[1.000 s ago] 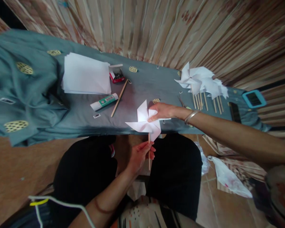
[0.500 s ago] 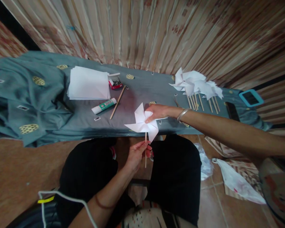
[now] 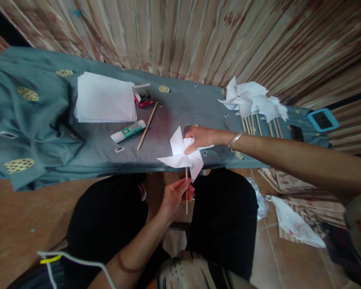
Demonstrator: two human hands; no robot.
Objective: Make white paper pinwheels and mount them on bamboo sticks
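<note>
While the left hand pinches the wooden stick between thumb and fingers, the right hand has its thumb on the front of the white paper pinwheel, near the hub; right fingers go behind the blades, so their exact grip is hidden; left grip is narrow, just below the blades, with the stick's lower end poking out underneath.

Pinwheel sits at the near edge of the grey-green cloth, blades facing up toward the camera, stick running down between the knees in black trousers; silver bangle on the right wrist.

Left part of the cloth: stack of white paper; open red box just beside it, small dark metal bits inside; glue stick with green label, lying on its side; loose wooden stick lying slantwise near it.

Right part: cluster of white pinwheels, overlapping, sticks toward the person; dark flat object near them, partly behind the right arm, can't tell what; blue-framed device at the far right; pleated curtain behind everything; white plastic bag on the tiled floor.
</note>
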